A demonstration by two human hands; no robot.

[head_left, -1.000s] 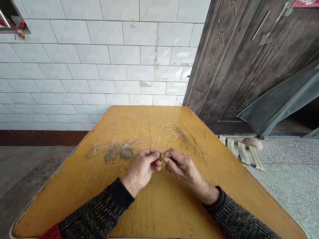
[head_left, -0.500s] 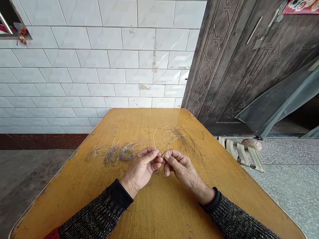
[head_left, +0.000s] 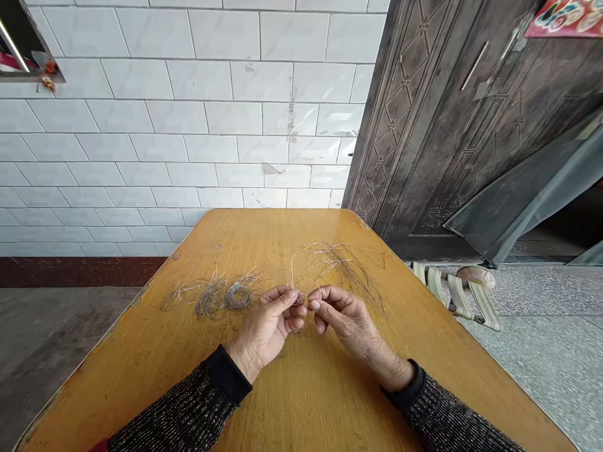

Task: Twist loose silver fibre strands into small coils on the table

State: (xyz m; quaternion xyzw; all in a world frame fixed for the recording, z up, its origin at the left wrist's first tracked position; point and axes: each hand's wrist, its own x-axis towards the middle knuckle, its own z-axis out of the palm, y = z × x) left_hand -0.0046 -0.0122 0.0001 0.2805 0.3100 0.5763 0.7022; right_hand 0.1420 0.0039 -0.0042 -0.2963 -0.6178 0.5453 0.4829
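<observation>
A thin silvery wire (head_left: 293, 267) rises in a curve from between the fingers of my left hand (head_left: 271, 320), which is closed on it in a pinch. My right hand (head_left: 346, 320) also pinches wire, its thumb and forefinger close beside the left fingertips. Part of the held wire is hidden by the fingers. Left of my hands lie coiled bundles of wire (head_left: 239, 295) with loose ends sticking out. Beyond my right hand, a spread of loose straight wires (head_left: 346, 263) rests on the table.
The wooden table (head_left: 292, 408) narrows toward a white tiled wall (head_left: 211, 113). At the right stand a dark carved door (head_left: 424, 125) and a grey curtain (head_left: 522, 182). A stool with striped straps (head_left: 459, 295) is on the floor beside the table.
The fingertips of my hands have drawn slightly apart. The upright wire at my left hand now bends over toward the right. The view has tilted up a little.
</observation>
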